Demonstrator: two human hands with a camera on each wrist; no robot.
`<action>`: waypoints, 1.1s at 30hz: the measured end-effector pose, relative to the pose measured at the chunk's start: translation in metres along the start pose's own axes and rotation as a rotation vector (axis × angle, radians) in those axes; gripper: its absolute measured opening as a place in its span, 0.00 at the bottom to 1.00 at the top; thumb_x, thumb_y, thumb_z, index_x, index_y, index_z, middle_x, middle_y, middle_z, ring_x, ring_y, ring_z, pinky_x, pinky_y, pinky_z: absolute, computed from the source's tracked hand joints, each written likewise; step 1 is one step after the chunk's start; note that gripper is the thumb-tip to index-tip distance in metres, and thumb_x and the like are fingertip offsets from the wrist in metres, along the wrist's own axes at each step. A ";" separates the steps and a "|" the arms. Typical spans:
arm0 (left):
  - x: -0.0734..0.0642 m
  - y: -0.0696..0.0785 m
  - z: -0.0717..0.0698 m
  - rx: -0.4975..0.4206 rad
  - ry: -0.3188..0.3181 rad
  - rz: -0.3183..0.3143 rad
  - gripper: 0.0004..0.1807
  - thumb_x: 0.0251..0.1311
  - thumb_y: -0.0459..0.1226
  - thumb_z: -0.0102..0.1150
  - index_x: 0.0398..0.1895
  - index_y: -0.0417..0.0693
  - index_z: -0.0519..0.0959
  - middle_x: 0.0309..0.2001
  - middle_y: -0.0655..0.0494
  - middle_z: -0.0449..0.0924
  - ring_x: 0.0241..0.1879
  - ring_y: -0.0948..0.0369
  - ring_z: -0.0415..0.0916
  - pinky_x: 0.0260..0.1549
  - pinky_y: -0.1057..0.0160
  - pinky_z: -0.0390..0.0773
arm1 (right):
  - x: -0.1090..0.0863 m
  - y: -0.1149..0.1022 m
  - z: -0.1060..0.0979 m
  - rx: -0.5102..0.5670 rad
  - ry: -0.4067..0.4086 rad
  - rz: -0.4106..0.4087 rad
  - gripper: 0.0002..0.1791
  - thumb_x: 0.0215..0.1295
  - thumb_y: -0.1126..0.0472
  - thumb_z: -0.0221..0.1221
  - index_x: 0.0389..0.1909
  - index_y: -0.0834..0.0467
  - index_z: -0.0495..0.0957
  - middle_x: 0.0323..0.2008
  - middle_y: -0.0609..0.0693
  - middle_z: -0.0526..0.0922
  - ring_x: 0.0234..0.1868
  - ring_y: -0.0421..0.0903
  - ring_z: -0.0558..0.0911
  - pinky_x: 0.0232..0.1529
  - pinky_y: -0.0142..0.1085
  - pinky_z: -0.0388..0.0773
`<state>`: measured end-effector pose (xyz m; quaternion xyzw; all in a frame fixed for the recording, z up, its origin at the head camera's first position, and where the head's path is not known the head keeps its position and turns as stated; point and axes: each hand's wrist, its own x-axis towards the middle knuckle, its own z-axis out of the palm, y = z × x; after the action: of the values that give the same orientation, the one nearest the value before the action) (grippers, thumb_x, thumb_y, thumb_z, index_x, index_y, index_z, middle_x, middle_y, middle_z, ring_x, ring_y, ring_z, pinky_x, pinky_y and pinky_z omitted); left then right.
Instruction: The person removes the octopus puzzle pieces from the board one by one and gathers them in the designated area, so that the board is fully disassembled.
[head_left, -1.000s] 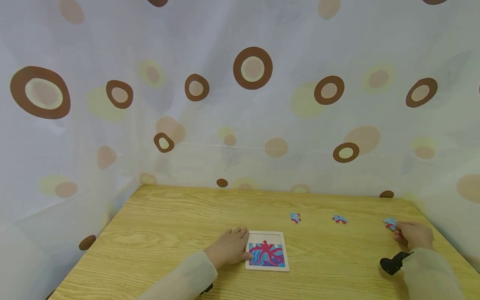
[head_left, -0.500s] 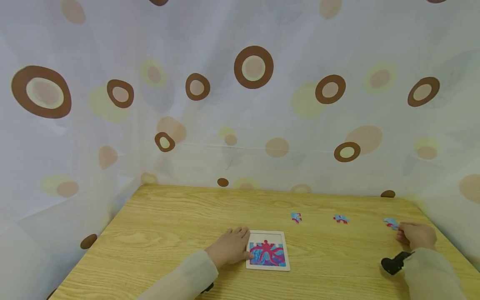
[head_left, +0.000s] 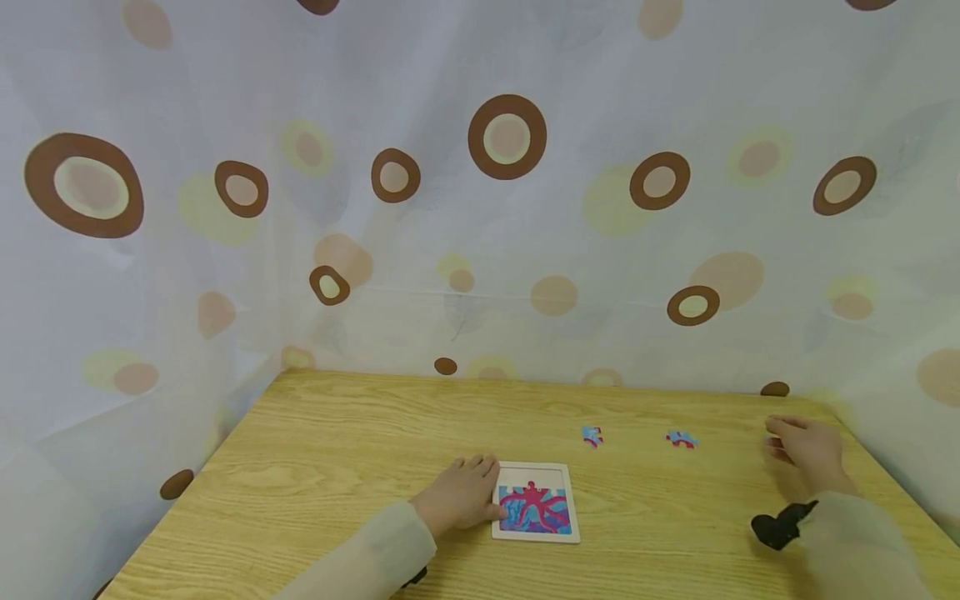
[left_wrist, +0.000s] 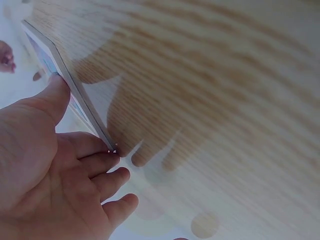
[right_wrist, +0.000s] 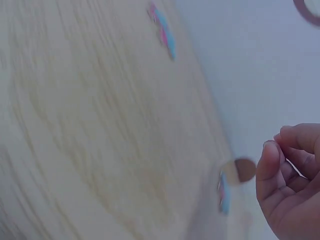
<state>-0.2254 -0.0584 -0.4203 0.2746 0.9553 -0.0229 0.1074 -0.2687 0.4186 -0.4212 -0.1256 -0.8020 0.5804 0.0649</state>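
Note:
A white-framed jigsaw puzzle [head_left: 534,510] with a pink octopus on blue lies at the table's middle front, its top strip bare. My left hand [head_left: 459,493] rests at its left edge, the thumb over the frame and the fingers along the outside. At the right, my right hand [head_left: 810,450] is raised over a blue-and-pink puzzle piece [right_wrist: 223,194], mostly hidden by it in the head view. Its thumb and forefinger tips come together in the right wrist view, with nothing seen between them. Two more pieces lie leftward: a middle piece [head_left: 681,439] and a left piece [head_left: 592,437].
The wooden table [head_left: 360,417] meets a white, spotted curtain [head_left: 510,250] at the back and both sides. A black device [head_left: 780,527] sits at the right wrist, below the sleeve cuff.
My right hand has let go of the rightmost puzzle piece, drawing back slightly, then moving up and left over it. My left hand and the puzzle have stayed put.

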 end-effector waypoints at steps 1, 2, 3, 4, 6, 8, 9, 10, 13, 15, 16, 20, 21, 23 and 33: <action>0.000 0.000 0.000 -0.002 0.000 0.000 0.39 0.60 0.58 0.48 0.69 0.45 0.58 0.68 0.52 0.56 0.67 0.57 0.52 0.63 0.56 0.54 | 0.000 -0.004 0.005 -0.036 -0.012 -0.031 0.18 0.67 0.55 0.51 0.47 0.67 0.74 0.28 0.42 0.77 0.26 0.37 0.80 0.29 0.33 0.80; -0.001 0.000 0.000 0.000 0.001 0.001 0.39 0.60 0.58 0.48 0.69 0.45 0.58 0.68 0.52 0.56 0.67 0.57 0.52 0.63 0.56 0.54 | -0.001 -0.009 0.011 -0.069 -0.020 -0.059 0.23 0.67 0.55 0.51 0.52 0.71 0.70 0.30 0.43 0.76 0.27 0.37 0.79 0.30 0.34 0.80; -0.001 0.000 -0.001 0.002 0.002 0.001 0.39 0.60 0.58 0.47 0.69 0.45 0.58 0.68 0.52 0.56 0.66 0.57 0.52 0.63 0.56 0.55 | -0.002 -0.013 0.016 -0.103 -0.032 -0.085 0.27 0.68 0.54 0.50 0.55 0.75 0.66 0.32 0.45 0.76 0.28 0.36 0.79 0.31 0.34 0.80; -0.001 0.000 -0.001 0.005 0.003 0.002 0.39 0.60 0.58 0.47 0.69 0.45 0.58 0.68 0.52 0.56 0.66 0.57 0.52 0.63 0.56 0.55 | -0.002 -0.018 0.022 -0.131 -0.041 -0.109 0.30 0.68 0.53 0.49 0.57 0.77 0.63 0.35 0.46 0.75 0.28 0.35 0.78 0.32 0.34 0.80; -0.002 0.001 -0.002 0.011 0.005 0.003 0.39 0.60 0.57 0.48 0.69 0.44 0.58 0.68 0.52 0.56 0.66 0.57 0.52 0.63 0.56 0.55 | -0.005 -0.029 0.035 -0.154 -0.066 -0.135 0.31 0.69 0.52 0.49 0.58 0.77 0.62 0.38 0.51 0.75 0.30 0.36 0.77 0.33 0.34 0.80; -0.003 0.002 -0.003 0.015 0.007 0.003 0.39 0.60 0.57 0.48 0.69 0.44 0.58 0.68 0.52 0.57 0.66 0.57 0.53 0.62 0.56 0.55 | -0.009 -0.039 0.048 -0.167 -0.098 -0.160 0.30 0.69 0.52 0.49 0.58 0.76 0.63 0.40 0.54 0.74 0.30 0.36 0.77 0.33 0.34 0.80; -0.003 0.002 -0.004 0.016 0.007 0.003 0.39 0.60 0.57 0.48 0.69 0.44 0.59 0.67 0.52 0.57 0.66 0.57 0.53 0.62 0.56 0.55 | -0.011 -0.044 0.055 -0.170 -0.117 -0.169 0.30 0.69 0.52 0.50 0.57 0.75 0.64 0.40 0.54 0.75 0.31 0.37 0.77 0.34 0.35 0.80; -0.003 0.002 -0.004 0.017 0.007 0.002 0.39 0.60 0.57 0.48 0.69 0.44 0.59 0.67 0.52 0.57 0.66 0.57 0.53 0.62 0.56 0.55 | -0.013 -0.049 0.061 -0.174 -0.138 -0.178 0.30 0.69 0.52 0.50 0.57 0.75 0.64 0.39 0.54 0.75 0.31 0.38 0.77 0.35 0.36 0.80; -0.003 0.002 -0.004 0.012 0.004 0.001 0.39 0.61 0.57 0.48 0.69 0.44 0.58 0.68 0.52 0.57 0.66 0.57 0.52 0.62 0.56 0.55 | -0.018 -0.058 0.081 -0.199 -0.204 -0.212 0.29 0.68 0.50 0.51 0.56 0.72 0.67 0.41 0.55 0.75 0.34 0.43 0.77 0.36 0.38 0.79; -0.003 0.002 -0.004 0.004 0.004 0.002 0.39 0.61 0.57 0.48 0.69 0.44 0.58 0.68 0.52 0.57 0.66 0.57 0.52 0.62 0.56 0.55 | -0.024 -0.065 0.096 -0.207 -0.240 -0.224 0.27 0.68 0.51 0.51 0.55 0.71 0.68 0.40 0.56 0.76 0.34 0.45 0.77 0.35 0.40 0.79; -0.003 0.001 -0.003 0.000 0.003 0.002 0.39 0.60 0.57 0.48 0.69 0.44 0.58 0.68 0.52 0.57 0.66 0.57 0.52 0.63 0.56 0.55 | -0.026 -0.068 0.103 -0.213 -0.252 -0.226 0.26 0.68 0.51 0.52 0.54 0.70 0.70 0.39 0.56 0.76 0.34 0.47 0.78 0.32 0.39 0.79; -0.003 0.001 -0.003 -0.006 0.008 0.003 0.39 0.60 0.57 0.48 0.69 0.44 0.58 0.68 0.52 0.57 0.66 0.57 0.53 0.62 0.55 0.55 | -0.039 -0.078 0.130 -0.219 -0.299 -0.268 0.22 0.67 0.54 0.54 0.51 0.69 0.73 0.35 0.55 0.77 0.34 0.52 0.77 0.29 0.41 0.79; -0.003 0.001 -0.002 -0.005 0.009 0.003 0.39 0.60 0.57 0.48 0.69 0.44 0.58 0.68 0.52 0.57 0.66 0.57 0.53 0.62 0.55 0.55 | -0.042 -0.080 0.137 -0.221 -0.310 -0.278 0.22 0.66 0.54 0.55 0.51 0.68 0.73 0.35 0.55 0.77 0.35 0.54 0.77 0.29 0.41 0.79; -0.002 0.001 -0.001 -0.002 0.012 0.006 0.39 0.60 0.57 0.48 0.69 0.44 0.58 0.68 0.52 0.57 0.66 0.57 0.53 0.62 0.55 0.55 | -0.048 -0.082 0.149 -0.220 -0.343 -0.315 0.20 0.66 0.56 0.56 0.50 0.69 0.74 0.36 0.57 0.77 0.36 0.56 0.76 0.32 0.44 0.80; 0.000 -0.001 0.001 0.018 0.010 0.014 0.39 0.60 0.58 0.47 0.69 0.45 0.58 0.68 0.53 0.56 0.66 0.57 0.53 0.62 0.56 0.56 | -0.075 -0.087 0.201 -0.219 -0.516 -0.398 0.16 0.64 0.59 0.58 0.44 0.68 0.76 0.33 0.52 0.76 0.29 0.55 0.74 0.26 0.46 0.78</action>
<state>-0.2260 -0.0591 -0.4212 0.2823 0.9536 -0.0291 0.1001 -0.2575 0.1884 -0.3990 0.1780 -0.8583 0.4794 -0.0418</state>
